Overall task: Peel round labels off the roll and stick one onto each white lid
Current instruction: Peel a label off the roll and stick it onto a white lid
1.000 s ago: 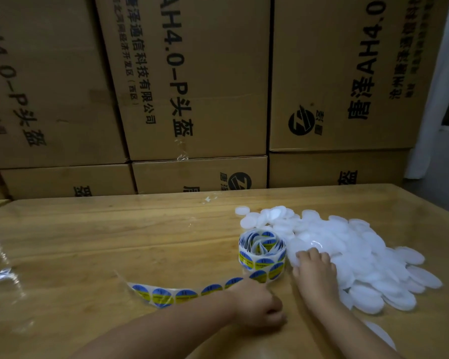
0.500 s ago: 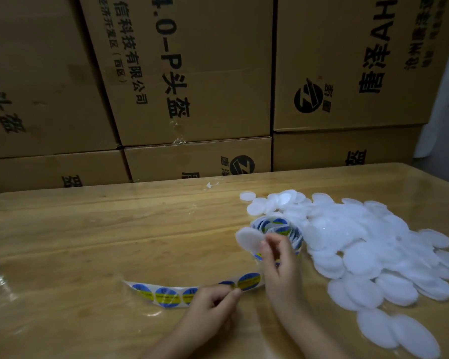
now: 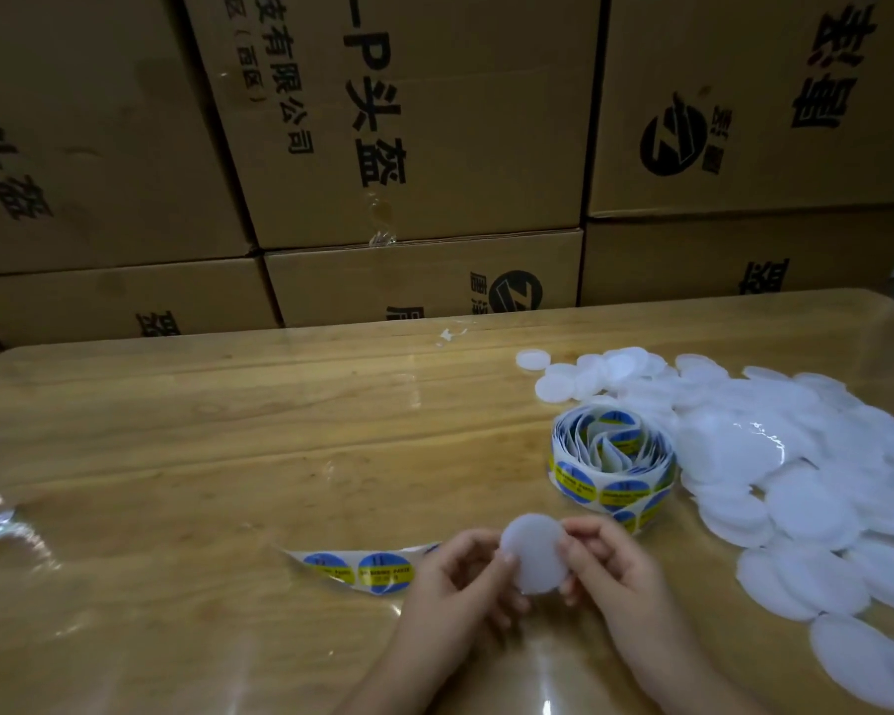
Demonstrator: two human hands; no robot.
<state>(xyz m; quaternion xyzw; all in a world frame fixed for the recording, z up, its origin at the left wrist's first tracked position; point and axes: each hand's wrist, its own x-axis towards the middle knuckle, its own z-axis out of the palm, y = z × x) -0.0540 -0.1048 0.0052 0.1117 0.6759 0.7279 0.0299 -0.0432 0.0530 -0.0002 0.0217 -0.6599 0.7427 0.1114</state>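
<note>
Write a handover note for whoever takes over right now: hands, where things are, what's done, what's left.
Hands: the left hand and right hand both pinch one white lid by its edges; no label shows on it.
Things: the label roll stands on the table beside the lid pile. Its loose strip trails left, labels on it, ending by the left hand.
Done: one lid picked up; no labelled lid is in view.
Left: peel a label, stick it on this lid, then repeat through the pile.
</note>
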